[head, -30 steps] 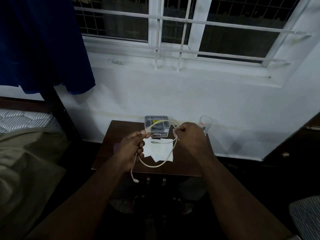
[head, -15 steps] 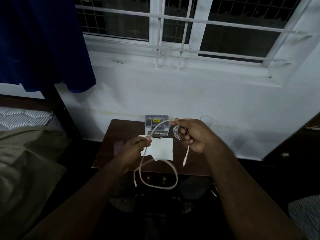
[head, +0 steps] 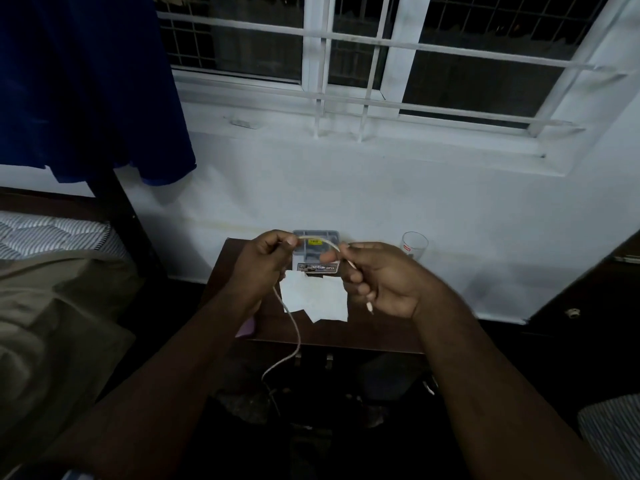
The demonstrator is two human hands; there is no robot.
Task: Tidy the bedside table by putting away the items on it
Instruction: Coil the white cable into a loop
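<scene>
Above table (head: 363,336): hands pinch cable (head: 294,327); glass (head: 414,244) behind.

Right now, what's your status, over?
Left hand and right hand both grip white cable. Papers, grey box, glass on table.

Two bare forearms run in from the bottom edge, each ending in an unadorned hand, the left hand (head: 261,263) and the right hand (head: 382,280). No sleeve, glove, watch, ring or band shows anywhere on the wrists or the fingers (head: 356,276); the arms are uncovered for as much of their length as can be seen. The light is dim, so finer detail such as nails or marks cannot be made out, and nothing else of the person is in view.
</scene>
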